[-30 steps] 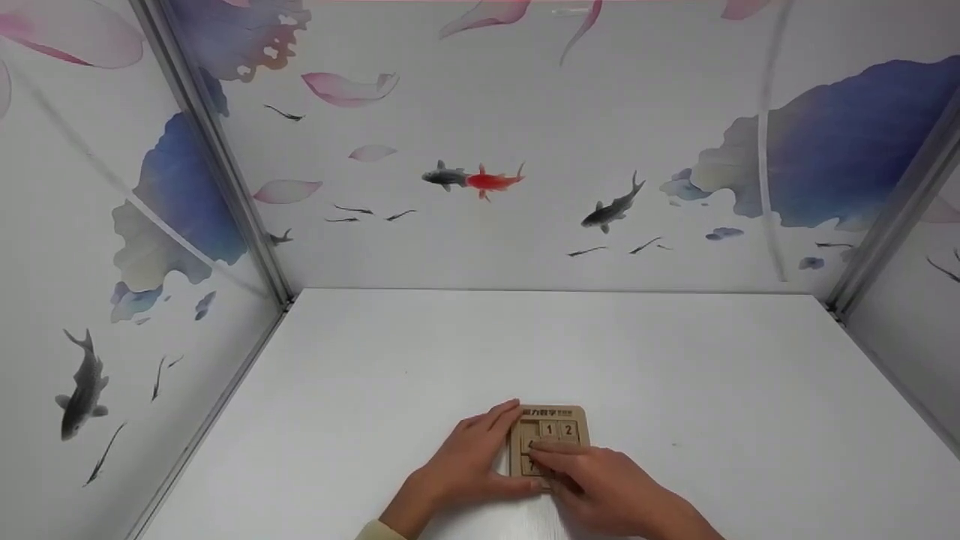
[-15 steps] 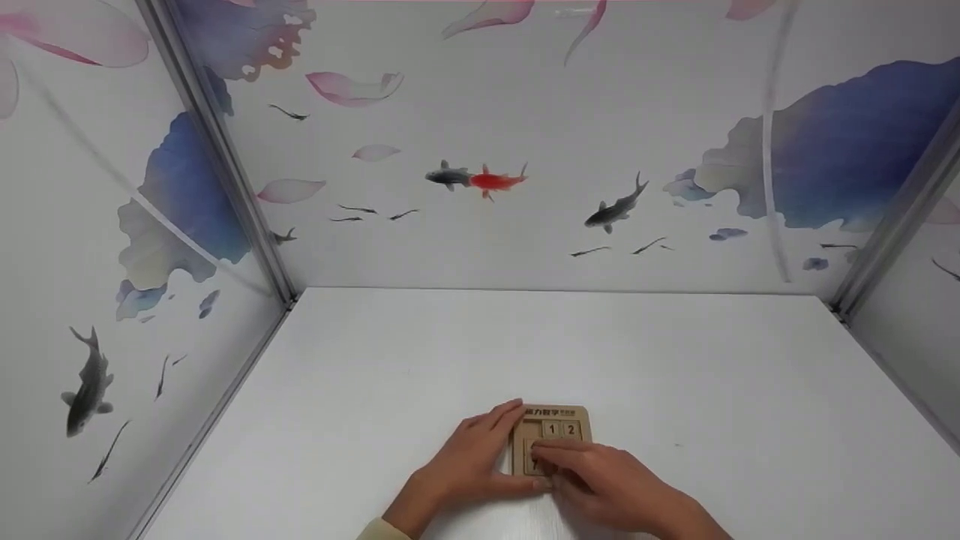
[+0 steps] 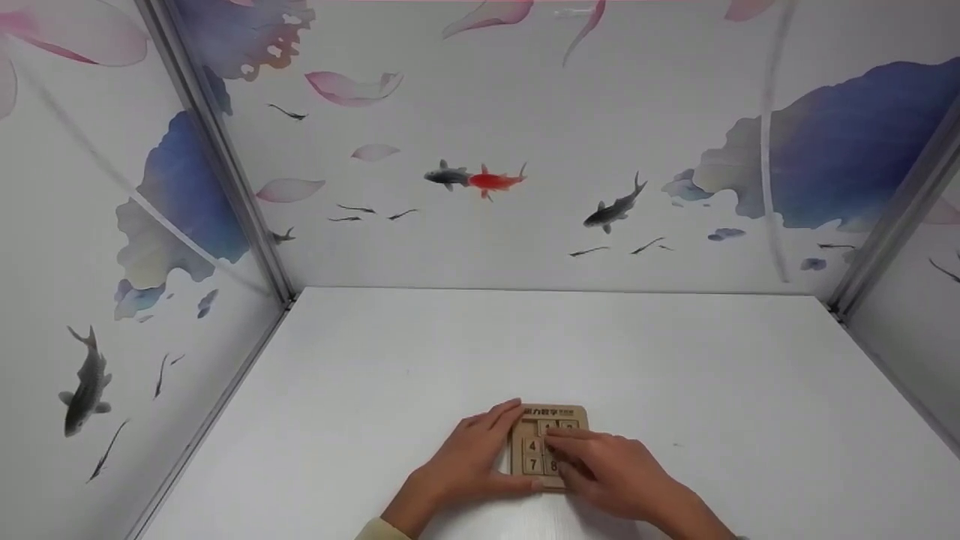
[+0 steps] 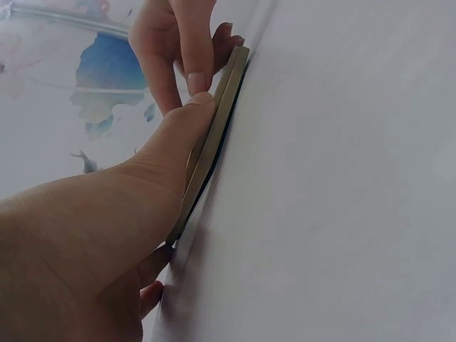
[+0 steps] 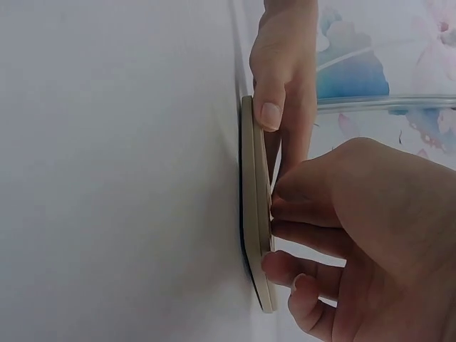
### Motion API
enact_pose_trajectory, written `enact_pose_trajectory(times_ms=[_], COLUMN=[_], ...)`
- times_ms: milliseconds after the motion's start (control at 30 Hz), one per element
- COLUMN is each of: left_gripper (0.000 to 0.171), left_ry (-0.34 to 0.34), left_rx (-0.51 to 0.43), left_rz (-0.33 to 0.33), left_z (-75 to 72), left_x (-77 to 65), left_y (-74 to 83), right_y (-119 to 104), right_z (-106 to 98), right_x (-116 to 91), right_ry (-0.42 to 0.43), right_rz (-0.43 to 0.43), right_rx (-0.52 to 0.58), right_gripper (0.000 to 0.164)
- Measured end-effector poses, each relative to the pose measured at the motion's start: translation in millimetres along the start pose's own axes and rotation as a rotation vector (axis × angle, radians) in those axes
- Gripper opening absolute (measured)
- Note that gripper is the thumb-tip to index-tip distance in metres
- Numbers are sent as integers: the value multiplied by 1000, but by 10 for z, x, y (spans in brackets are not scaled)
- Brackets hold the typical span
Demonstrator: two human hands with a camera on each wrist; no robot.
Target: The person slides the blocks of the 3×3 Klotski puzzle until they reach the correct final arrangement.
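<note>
On the white table lies a wooden sliding number puzzle (image 3: pixel 517 466) with a printed top border. Its upper-left cell is vacant, and tiles 4 (image 3: pixel 532 446), 7 (image 3: pixel 533 464) and part of 8 (image 3: pixel 553 466) show. My left hand (image 3: pixel 469 461) grips the puzzle frame, thumb along the near edge and fingers at the far left corner. With bent fingertips, my right hand (image 3: pixel 611 472) touches the tiles near the middle, covering the right-hand ones. From the side, the right wrist view shows these fingers (image 5: pixel 310 235) against the face of the puzzle and the left thumb (image 5: pixel 271 107) at its edge.
The white table (image 3: pixel 375 352) extends behind and to both sides of the puzzle. Panels with painted fish and lotus leaves enclose it at the back (image 3: pixel 525 247), left (image 3: pixel 45 262) and right (image 3: pixel 922 315), joined by metal posts.
My right fingertips have moved right and slightly away from me, from the left column to the middle of the puzzle, uncovering tiles 4 and 7. My left hand keeps its grip.
</note>
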State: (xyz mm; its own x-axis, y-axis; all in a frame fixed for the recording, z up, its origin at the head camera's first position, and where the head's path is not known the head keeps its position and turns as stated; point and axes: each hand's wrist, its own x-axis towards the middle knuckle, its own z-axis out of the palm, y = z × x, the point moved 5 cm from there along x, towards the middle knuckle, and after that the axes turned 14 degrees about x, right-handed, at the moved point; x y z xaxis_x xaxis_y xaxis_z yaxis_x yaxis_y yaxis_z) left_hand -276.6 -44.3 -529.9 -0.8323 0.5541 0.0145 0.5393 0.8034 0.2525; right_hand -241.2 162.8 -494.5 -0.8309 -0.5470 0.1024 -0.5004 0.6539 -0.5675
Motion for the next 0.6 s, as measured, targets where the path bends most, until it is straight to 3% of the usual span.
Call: enact_pose_trajectory(times_ms=[300,600], left_gripper=[116,116], left_ry=[19,7], left_rx=[-1,-9], left_rz=[11,11], left_z=[-18,-6], left_x=[-20,-5], left_y=[1,-4], right_y=[-90,-120], right_z=[82,114], right_x=[58,74], right_ry=[13,-10], right_rz=[-54,-35], right_rx=[-43,-24], right_gripper=[42,44])
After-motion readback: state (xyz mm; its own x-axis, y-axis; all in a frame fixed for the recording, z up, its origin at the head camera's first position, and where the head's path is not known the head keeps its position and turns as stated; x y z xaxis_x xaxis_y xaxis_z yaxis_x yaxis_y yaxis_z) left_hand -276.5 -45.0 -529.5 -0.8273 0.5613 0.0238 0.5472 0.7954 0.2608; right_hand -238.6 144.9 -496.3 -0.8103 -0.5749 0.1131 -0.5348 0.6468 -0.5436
